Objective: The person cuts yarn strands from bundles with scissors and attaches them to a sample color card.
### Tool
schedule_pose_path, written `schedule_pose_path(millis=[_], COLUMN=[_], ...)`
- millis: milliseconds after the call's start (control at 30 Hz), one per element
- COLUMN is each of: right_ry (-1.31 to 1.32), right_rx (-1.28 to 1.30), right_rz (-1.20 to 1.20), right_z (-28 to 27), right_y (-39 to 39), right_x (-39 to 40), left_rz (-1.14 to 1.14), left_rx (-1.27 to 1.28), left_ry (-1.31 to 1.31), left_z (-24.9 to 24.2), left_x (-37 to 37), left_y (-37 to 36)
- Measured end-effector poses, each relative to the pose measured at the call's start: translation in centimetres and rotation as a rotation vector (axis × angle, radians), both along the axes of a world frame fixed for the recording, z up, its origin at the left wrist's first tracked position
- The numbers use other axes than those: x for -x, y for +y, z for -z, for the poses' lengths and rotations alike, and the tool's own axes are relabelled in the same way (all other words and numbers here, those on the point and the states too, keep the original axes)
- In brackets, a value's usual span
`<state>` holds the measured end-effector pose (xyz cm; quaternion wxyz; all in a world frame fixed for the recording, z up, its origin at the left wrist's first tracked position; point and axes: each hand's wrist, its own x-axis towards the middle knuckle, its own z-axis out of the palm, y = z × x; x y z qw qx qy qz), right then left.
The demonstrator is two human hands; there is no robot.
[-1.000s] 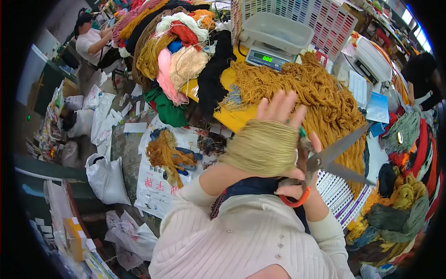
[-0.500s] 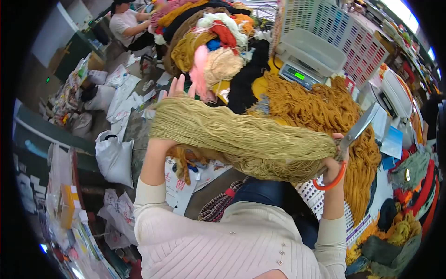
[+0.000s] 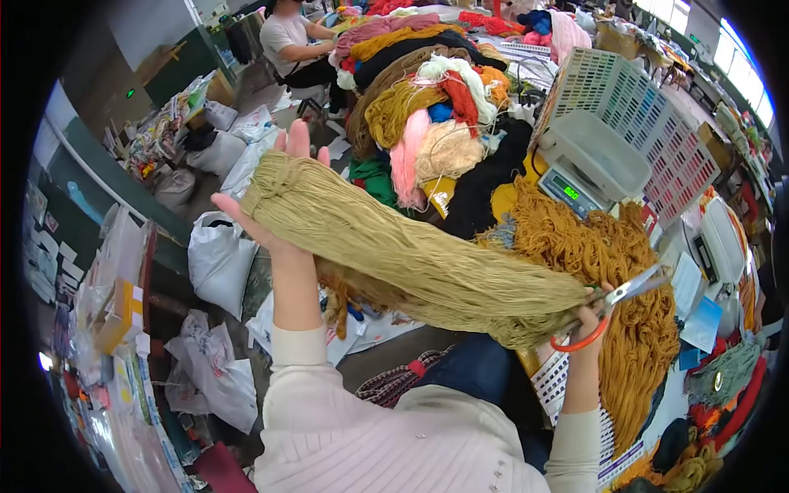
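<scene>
A long olive-green skein of yarn (image 3: 394,246) stretches between my two hands above my lap. My left hand (image 3: 275,218) is open inside its upper left end, thumb and fingers spread, with the yarn lying over the palm. At the lower right end, my right hand (image 3: 588,319) is closed round the gathered yarn and also holds scissors (image 3: 637,286). Their orange handle hangs round that hand, and the blades point up and right. Just beyond them spreads a heap of mustard-brown yarn (image 3: 575,246).
A digital scale (image 3: 567,191) carries a clear plastic tub (image 3: 596,152) beside a white plastic crate (image 3: 641,107). Mixed-colour yarn (image 3: 427,90) is piled ahead. A seated person (image 3: 292,45) works at the far left. White sacks (image 3: 220,263) stand on the floor to the left.
The skein now slants, its left end higher, after lying nearly level. My left hand has turned and spread its thumb out. The view has shifted, showing more of the table's far side.
</scene>
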<state>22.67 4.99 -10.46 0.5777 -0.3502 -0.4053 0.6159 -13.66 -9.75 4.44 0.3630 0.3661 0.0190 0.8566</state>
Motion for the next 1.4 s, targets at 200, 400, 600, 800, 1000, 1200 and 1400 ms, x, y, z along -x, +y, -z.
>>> schedule_pose_path(millis=[200,400,600,800,1000,1200,1400], right_ry=[-0.288,-0.5,-0.59,-0.605,-0.558,-0.513,-0.607], right_rx=[-0.398,-0.325,-0.349,-0.285,-0.24,-0.212,-0.246], right_rz=[-0.291,-0.912,-1.016,-0.937,-0.913,-0.866,-0.806], right_z=[-2.1,-8.3,-8.9,-8.5,-8.6,-8.1,-6.8], right_y=[-4.0,-7.6,-7.9,-8.4,-8.5,-8.8,-8.9], right_x=[0.3,0.5,0.0,-0.1,-0.5,-1.1,-1.6], left_rz=[0.204,0.513,0.599,0.654,0.625,0.603,0.634], left_rx=[0.213,0.342,0.402,0.396,0.423,0.462,0.436], left_ry=[-0.083,-0.072,-0.066,-0.088,-0.013,0.01,-0.033], left_z=[0.4,2.1,3.3,3.7,4.0,5.4,5.6], left_x=[-7.9,-14.3,-17.1,-18.4,-19.5,-20.1,-20.2], left_y=[4.7,7.4,8.1,8.6,9.1,9.8,9.7])
